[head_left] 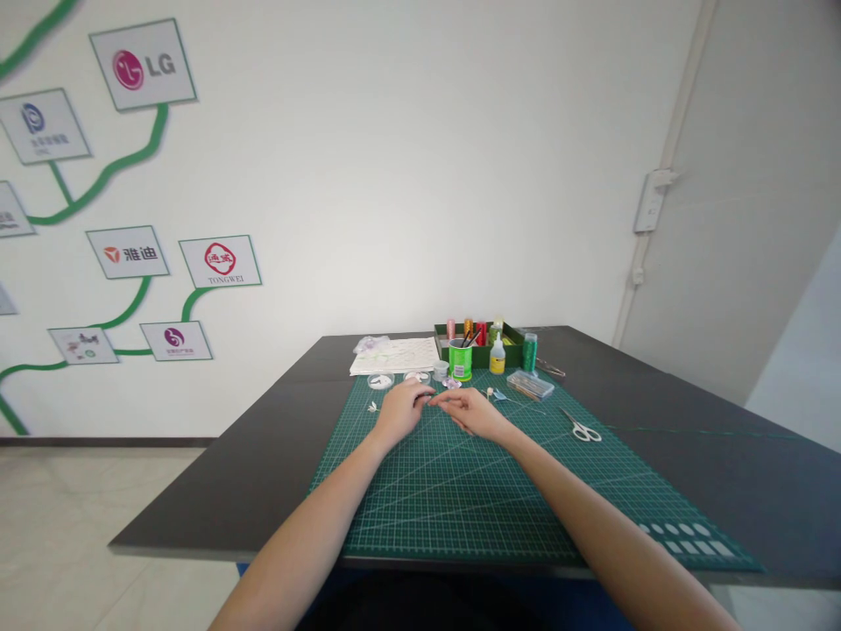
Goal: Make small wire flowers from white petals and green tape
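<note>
Above the green cutting mat (460, 499), my left hand (402, 408) is closed in a pinch, thumb against fingers. My right hand (474, 412) meets it fingertip to fingertip, its thumb and forefinger pinched together. Whatever lies between the fingertips is too small to make out. Left of my left hand is a small white piece (372, 407) on the mat. Just beyond the hands stand two shallow round dishes, one of them a clear dish (380, 381) with small bits inside. Close to my right hand lies a small light-blue piece (500, 396) with a thin stem.
Scissors (582, 429) with white handles lie at the right of the mat. Behind are a clear plastic case (529, 386), a glue bottle (498, 356), a green can (461, 361) of tools, a thread spool (529, 350), a green box (482, 358) of spools and white sheets (394, 356).
</note>
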Demonstrator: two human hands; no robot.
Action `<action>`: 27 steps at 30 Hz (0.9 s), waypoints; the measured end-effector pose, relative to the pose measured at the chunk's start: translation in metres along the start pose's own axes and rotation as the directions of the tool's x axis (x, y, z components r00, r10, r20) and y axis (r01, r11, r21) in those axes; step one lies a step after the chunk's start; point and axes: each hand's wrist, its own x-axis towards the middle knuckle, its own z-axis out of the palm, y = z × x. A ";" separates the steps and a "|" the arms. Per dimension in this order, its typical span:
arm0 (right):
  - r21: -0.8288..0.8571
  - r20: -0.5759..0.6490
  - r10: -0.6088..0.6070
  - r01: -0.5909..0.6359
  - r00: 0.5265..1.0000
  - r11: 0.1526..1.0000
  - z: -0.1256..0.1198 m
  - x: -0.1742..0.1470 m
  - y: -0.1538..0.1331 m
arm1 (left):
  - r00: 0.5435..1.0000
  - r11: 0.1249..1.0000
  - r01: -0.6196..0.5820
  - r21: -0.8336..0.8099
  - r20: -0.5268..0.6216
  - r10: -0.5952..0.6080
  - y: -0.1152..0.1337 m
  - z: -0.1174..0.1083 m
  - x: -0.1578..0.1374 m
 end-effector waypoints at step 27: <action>0.067 -0.115 -0.053 0.061 0.992 0.996 -0.023 -0.001 0.001 | 0.969 0.989 -0.148 -0.027 0.196 0.151 0.003 0.000 -0.003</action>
